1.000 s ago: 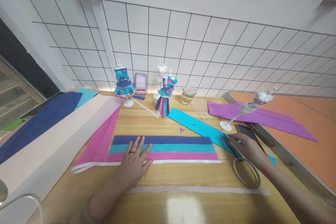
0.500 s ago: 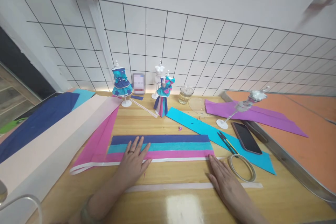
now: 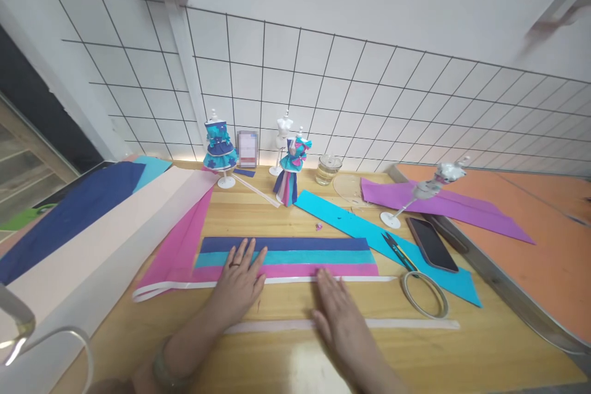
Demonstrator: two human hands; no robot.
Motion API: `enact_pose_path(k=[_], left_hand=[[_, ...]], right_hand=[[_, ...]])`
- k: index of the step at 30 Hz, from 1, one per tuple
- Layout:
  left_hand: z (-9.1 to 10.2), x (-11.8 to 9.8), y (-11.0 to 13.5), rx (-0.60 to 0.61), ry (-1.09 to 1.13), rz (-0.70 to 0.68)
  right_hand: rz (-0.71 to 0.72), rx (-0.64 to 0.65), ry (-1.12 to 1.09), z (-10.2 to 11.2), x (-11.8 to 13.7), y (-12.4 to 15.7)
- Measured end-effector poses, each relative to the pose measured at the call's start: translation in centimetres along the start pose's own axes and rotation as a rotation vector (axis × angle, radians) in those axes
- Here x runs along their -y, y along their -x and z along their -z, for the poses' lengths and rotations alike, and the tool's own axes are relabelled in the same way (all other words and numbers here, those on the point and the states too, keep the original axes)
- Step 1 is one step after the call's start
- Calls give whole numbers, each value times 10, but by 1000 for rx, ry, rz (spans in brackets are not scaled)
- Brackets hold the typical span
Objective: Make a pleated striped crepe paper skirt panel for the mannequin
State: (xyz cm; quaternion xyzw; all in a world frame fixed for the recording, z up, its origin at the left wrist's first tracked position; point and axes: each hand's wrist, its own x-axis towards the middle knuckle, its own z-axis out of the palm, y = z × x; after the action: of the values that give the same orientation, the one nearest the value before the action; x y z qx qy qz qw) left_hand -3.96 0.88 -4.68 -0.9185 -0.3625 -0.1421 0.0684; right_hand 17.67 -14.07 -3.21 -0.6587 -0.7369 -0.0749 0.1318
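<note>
A striped strip of paper or thin fabric (image 3: 318, 257), navy, turquoise and pink, lies flat on the wooden table (image 3: 221, 369). Along its near edge runs a narrow white tape (image 3: 286, 280), which loops back at the left. My left hand (image 3: 240, 280) rests on the strip's left part with fingers spread. My right hand (image 3: 339, 308) lies flat, fingertips touching the white tape and pink edge near the middle. Neither hand grips anything. Closer to me lies a pale narrow strip (image 3: 410, 324), partly hidden under my right hand.
Right of the strip are a roll of tape (image 3: 425, 295), scissors (image 3: 399, 250), a phone (image 3: 433, 245) and a turquoise sheet (image 3: 457, 280). Small dress forms stand behind, one in a blue dress (image 3: 220, 151), beside a glass cup (image 3: 328, 170). Long coloured sheets (image 3: 120, 221) cover the left side.
My right hand has slid left along the near edge, from the strip's right end to about its middle. My left hand stays on the strip. The view has shifted slightly.
</note>
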Motion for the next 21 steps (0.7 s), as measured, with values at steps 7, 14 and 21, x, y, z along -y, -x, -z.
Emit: enact_pose_path(k=[7,14,21], left_hand=[[1,0,1,-16,-4,-8],[3,0,1,-11,5,-8],[9,-4,-2,-41,5,-17]], right_hand=[[17,54,-43,-1,7,-3],[-262,39,58,-3,-45,33],[-137,65,-21,-2,-12,2]])
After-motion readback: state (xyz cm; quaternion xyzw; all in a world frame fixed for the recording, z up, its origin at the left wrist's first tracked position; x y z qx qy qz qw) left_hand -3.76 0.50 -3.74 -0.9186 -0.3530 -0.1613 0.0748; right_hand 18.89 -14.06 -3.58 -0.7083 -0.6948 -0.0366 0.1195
